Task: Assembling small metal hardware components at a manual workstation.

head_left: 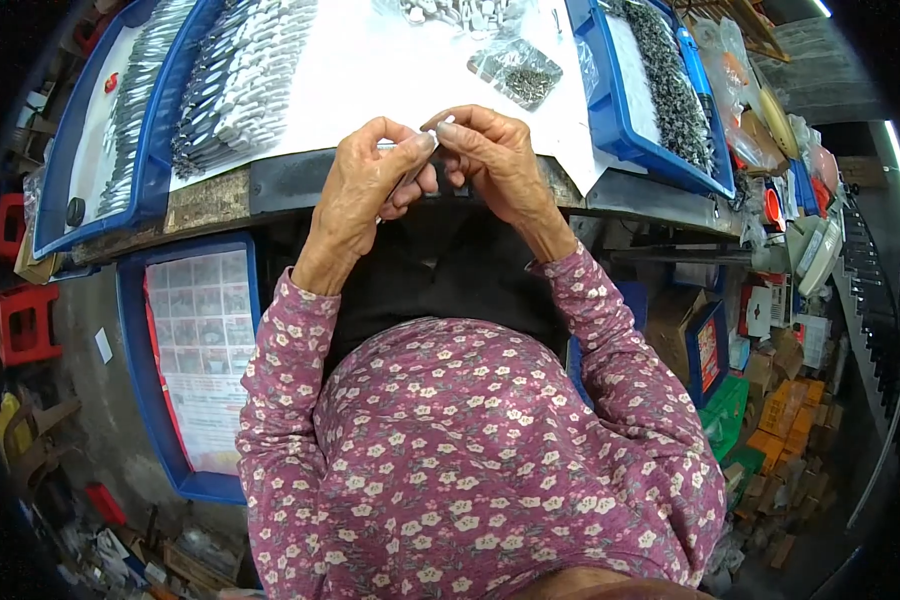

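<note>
Over the table's front edge, my left hand [375, 170] and my right hand [500, 155] meet at the fingertips. Between them is a small white plastic piece [433, 137], mostly covered by my fingers. The left thumb and forefinger pinch it, and the right thumb and forefinger close on its other end. Beyond my left hand lie rows of stacked white and grey pieces [260, 85] on white paper [365, 85]. Past my right hand sits a clear plastic bag of small metal parts [522, 78], perhaps screws.
A blue tray [150, 150] of slim grey pieces stands at the left. At the right, another blue tray [630, 140] holds dark small parts. White pieces [465, 12] are heaped at the far edge. Below the table, a blue bin [185, 485] and red stool [25, 325] stand left.
</note>
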Demonstrator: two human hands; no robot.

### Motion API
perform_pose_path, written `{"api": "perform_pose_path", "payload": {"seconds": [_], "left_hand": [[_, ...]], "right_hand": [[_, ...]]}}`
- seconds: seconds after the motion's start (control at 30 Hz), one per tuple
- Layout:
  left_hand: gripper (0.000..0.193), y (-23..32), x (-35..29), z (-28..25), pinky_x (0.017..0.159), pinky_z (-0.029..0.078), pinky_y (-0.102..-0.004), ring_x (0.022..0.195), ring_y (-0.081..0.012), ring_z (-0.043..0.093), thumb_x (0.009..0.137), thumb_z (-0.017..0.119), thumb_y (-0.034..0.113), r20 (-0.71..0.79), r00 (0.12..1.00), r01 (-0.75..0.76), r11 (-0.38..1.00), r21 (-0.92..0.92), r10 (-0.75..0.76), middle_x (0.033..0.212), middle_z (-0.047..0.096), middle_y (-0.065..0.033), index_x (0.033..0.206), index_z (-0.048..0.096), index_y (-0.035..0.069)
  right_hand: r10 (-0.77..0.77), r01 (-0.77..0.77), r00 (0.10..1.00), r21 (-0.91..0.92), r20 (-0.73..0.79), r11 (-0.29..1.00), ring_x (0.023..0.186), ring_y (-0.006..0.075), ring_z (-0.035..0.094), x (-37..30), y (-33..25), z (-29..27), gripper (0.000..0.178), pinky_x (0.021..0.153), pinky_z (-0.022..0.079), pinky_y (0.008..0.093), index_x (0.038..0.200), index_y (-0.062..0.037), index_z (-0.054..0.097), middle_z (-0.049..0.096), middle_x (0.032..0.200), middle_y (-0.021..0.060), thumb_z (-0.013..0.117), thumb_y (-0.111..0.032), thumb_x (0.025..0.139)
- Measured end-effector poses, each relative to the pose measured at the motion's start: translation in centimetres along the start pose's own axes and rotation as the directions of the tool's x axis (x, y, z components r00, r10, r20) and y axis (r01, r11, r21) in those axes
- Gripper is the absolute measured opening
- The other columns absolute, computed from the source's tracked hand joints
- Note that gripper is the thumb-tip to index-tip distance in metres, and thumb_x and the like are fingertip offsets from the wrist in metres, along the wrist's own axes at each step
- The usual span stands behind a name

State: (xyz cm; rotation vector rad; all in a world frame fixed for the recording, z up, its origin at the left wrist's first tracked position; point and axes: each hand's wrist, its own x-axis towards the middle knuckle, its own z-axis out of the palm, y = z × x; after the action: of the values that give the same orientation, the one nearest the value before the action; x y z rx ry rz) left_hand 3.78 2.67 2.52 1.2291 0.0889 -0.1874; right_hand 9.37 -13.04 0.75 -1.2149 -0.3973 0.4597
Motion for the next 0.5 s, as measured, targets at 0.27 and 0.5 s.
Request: {"api": "perform_pose_path", "payload": {"seconds": [0.27,0.5], "left_hand": [[0.020,-0.75,0.12,0.13,0.035,0.024,-0.0134,0.043,-0.0016,0.039,0.085,0.055,0.024,0.010,1.000,0.011,0.997,-0.072,-0.010,0.062,0.055,-0.0029,0.084,0.050,0.005],[0.018,-0.53,0.00,0.23,0.035,0.026,-0.0137,0.043,-0.0018,0.039,0.085,0.056,0.019,0.000,1.000,0.024,0.997,-0.076,-0.024,0.062,0.054,-0.0051,0.086,0.048,0.003]], "right_hand": [[-0.032,0.032,0.999,-0.021,-0.007,0.999,0.059,0.0051,0.052,-0.29,0.39,-0.27,0.019,0.049,0.041,0.0171,0.094,0.0013,0.060,0.059,0.073,0.0017,0.058,-0.014,0.084],[-0.016,0.016,1.000,-0.033,-0.025,0.999,0.057,0.0042,0.050,-0.44,0.41,-0.01,0.017,0.048,0.039,0.0171,0.094,-0.0004,0.060,0.058,0.072,0.0005,0.058,-0.014,0.084]]}}
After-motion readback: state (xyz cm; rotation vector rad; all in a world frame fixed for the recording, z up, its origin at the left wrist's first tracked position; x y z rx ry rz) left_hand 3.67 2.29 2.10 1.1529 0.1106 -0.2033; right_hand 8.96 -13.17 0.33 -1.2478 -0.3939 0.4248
